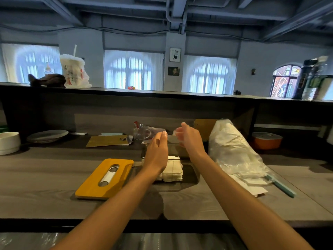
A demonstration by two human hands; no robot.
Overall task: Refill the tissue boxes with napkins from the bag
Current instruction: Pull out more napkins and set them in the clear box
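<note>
Tissue box (187,175) at table (54,177) centre, napkin stack (173,171) inside it. Lid (105,178) flat on table, just left of box. Napkin bag (232,150) right of box, near it. Left hand (157,150) and right hand (189,137) raised above box, apart. Plate (47,135) and bowl (9,142) far left. Pot (266,140) behind bag, right. Cup in bag (73,71) on upper shelf (162,92), left.

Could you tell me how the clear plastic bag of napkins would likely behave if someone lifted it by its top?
The crinkled clear plastic bag of white napkins would probably sag, since its film looks thin. It seems light. The napkins might shift or spill toward its slumped end.
</note>
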